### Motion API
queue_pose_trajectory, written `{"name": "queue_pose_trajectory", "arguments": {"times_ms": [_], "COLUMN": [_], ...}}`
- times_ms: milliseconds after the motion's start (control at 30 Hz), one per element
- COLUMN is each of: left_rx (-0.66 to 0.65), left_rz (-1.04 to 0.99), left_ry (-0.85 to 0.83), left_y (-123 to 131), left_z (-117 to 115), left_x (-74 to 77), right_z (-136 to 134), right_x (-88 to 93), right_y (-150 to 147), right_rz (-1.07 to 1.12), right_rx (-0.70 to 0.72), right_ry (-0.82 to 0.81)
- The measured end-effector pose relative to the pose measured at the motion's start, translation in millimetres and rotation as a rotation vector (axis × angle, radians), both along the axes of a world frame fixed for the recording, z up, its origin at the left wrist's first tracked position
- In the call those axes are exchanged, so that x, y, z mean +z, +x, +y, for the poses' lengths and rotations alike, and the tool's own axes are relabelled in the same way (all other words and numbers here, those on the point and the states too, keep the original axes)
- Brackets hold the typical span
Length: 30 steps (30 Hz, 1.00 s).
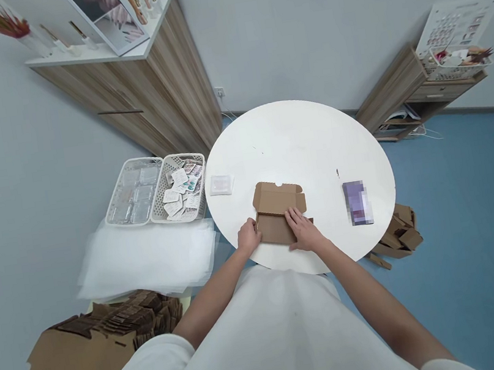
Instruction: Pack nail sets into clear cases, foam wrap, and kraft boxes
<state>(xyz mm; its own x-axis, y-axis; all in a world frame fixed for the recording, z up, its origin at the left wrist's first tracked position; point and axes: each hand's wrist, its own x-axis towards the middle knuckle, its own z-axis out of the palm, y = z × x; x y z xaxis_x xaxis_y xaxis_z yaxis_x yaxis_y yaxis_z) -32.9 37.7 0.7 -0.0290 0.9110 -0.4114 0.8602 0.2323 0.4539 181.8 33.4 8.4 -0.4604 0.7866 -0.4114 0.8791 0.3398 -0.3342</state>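
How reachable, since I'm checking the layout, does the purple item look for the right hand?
Probably yes: the right hand is on the cardboard box, but beyond its edge nothing visible blocks the way to the purple item.

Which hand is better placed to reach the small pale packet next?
Probably the left hand: it is nearer the packet, though it holds the cardboard box by its left side. The right hand, at the box's right, is farther.

No wording is legible: print on the cards point(181, 190) in the left basket point(175, 161) and on the far-right white chart point(459, 25) is too small; the purple packet point(356, 201) is pixelated.
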Motion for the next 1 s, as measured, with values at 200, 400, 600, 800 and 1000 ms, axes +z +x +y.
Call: {"name": "queue_pose_trajectory", "arguments": {"times_ms": [200, 400, 600, 800, 1000], "left_rx": [-0.064, -0.323, -0.345, -0.316, -0.308], "left_rz": [-0.224, -0.189, -0.152, -0.167, -0.15], "left_ry": [0.054, 0.011, -0.015, -0.052, -0.04], "left_y": [-10, -15, -13, -10, -4], "left_z": [-8, -1, 7, 7, 7], "left_x": [9.7, 22.4, 16.3, 17.1, 15.1], "right_z": [2, 3, 3, 3, -9], "right_x": [3.0, 3.8, 4.0, 3.7, 13.9], "right_y": [3, 5, 4, 7, 21], "right_rz": [-0.046, -0.059, -0.078, -0.059, 0.073], "right_rx": [-0.003, 0.021, 0.028, 0.034, -0.042], "right_ry": [0.005, 0.016, 0.034, 0.061, 0.153]}}
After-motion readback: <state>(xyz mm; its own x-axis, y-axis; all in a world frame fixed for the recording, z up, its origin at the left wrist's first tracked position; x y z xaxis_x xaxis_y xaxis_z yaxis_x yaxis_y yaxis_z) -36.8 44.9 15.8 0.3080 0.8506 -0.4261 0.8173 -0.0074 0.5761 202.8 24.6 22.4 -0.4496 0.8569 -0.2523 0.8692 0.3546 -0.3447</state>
